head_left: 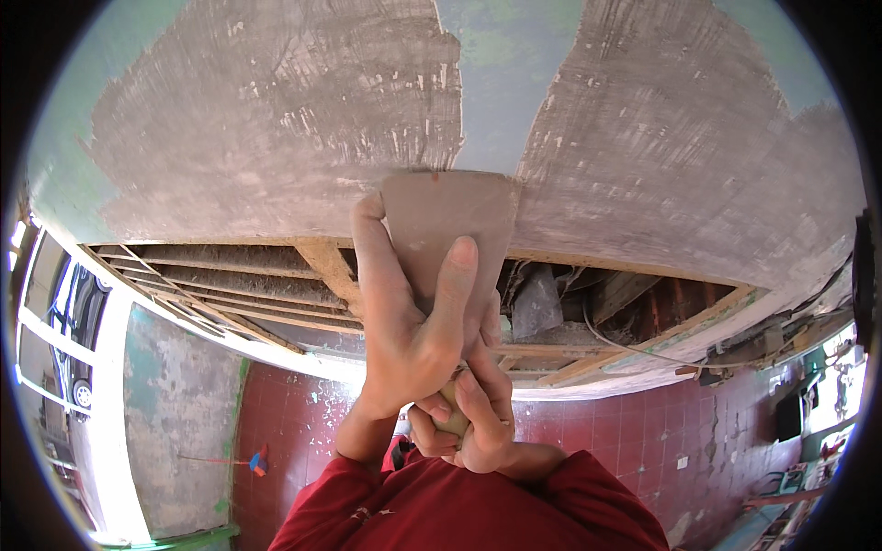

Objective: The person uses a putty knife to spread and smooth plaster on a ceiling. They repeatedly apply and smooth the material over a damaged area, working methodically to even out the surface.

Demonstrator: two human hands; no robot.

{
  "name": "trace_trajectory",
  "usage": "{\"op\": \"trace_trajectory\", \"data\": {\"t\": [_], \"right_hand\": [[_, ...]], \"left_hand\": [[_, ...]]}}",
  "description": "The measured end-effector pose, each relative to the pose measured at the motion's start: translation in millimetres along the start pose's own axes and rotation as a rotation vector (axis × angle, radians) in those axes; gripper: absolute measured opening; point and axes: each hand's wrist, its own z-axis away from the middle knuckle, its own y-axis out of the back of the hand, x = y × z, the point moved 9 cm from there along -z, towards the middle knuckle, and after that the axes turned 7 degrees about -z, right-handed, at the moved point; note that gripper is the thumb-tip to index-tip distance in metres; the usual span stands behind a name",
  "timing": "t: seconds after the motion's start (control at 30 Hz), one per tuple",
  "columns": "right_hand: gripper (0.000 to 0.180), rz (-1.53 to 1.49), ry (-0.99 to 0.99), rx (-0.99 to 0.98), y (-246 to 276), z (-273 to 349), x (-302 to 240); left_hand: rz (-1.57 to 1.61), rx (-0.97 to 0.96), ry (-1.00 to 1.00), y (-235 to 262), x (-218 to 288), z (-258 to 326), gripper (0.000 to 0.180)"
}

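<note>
Grey plastered ceiling [276, 119] above exposed wooden beams [276, 285], red tiled wall [643, 432], window frame [46, 331] at left

Layout: wide flat metal scraper blade [450, 225] at frame centre, against the plastered surface [276, 119] filling the upper half.
Left hand [404, 321] lies on the blade's left and front; right hand [478, 413] just below it, round the handle. Exposed timber slats [239, 285] run mid-left; tiled wall [625, 432] lower right; red sleeves [441, 514] bottom centre.

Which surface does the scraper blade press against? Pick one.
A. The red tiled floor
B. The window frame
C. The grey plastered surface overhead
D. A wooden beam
C: the wide blade, gripped by the left hand and right hand, has its top edge against the grey plastered surface.
</note>
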Motion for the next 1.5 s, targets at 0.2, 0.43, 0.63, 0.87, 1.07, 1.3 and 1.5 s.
{"op": "trace_trajectory", "data": {"t": [0.2, 0.43, 0.63, 0.87, 1.07, 1.3, 1.5], "right_hand": [[0.053, -0.006, 0.061, 0.001, -3.9, -6.3, 0.2], [0.053, -0.011, 0.055, 0.01, -9.5, -8.3, -0.9], [0.051, -0.061, 0.076, 0.052, -4.3, -3.1, -0.1], [0.051, -0.055, 0.077, -0.009, -17.1, -14.5, -18.3], [0.051, -0.057, 0.069, 0.033, -6.8, -3.6, -8.0], [0.05, -0.073, 0.065, -0.032, -18.5, -15.3, -19.3], [0.05, 0.008, 0.02, 0.003, -6.0, -4.4, -5.8]], "left_hand": [[-0.004, 0.009, 0.015, 0.9, 5.6, -1.2, 0.038], [-0.163, -0.001, -0.115, 5.1, 12.1, -4.4, 0.034], [-0.032, -0.018, 0.028, -0.6, 2.1, 0.7, 0.034], [0.085, -0.082, -0.054, -13.2, 18.7, -13.7, 0.033], [0.096, -0.027, 0.046, -6.4, 1.7, -0.2, 0.033], [-0.033, -0.021, -0.108, -8.8, 23.2, -12.1, 0.032], [0.081, -0.025, 0.014, -3.7, 5.7, -0.3, 0.033]]}}
